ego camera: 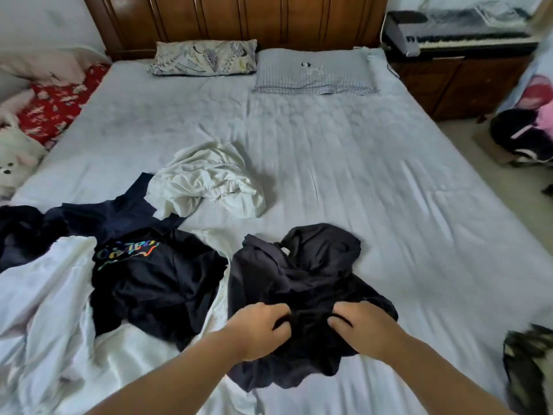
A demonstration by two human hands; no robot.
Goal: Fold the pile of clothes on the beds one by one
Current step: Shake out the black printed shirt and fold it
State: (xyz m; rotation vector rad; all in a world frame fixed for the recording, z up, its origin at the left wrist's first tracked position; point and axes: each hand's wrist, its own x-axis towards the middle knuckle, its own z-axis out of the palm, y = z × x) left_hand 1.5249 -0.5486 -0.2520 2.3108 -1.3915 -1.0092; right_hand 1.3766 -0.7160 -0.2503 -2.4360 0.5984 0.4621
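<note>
A crumpled dark grey garment (308, 271) lies on the pale blue bed sheet (389, 190) near the front edge. My left hand (263, 324) and my right hand (359, 322) both grip its near edge with curled fingers, close together. To the left lies the pile: a black shirt with coloured lettering (149, 283), white cloth (45, 310), a navy garment (119, 211) and another dark piece (21, 232). A crumpled white garment (206, 184) sits apart, toward the middle of the bed.
Two pillows, a leaf-print pillow (203, 58) and a checked blue pillow (311, 73), lie at the wooden headboard (239, 19). A red patterned cloth (57, 106) and a plush toy (15, 160) sit at the left. A keyboard (457, 31) on a cabinet stands right. A dark item (526, 363) lies at the bed's right edge.
</note>
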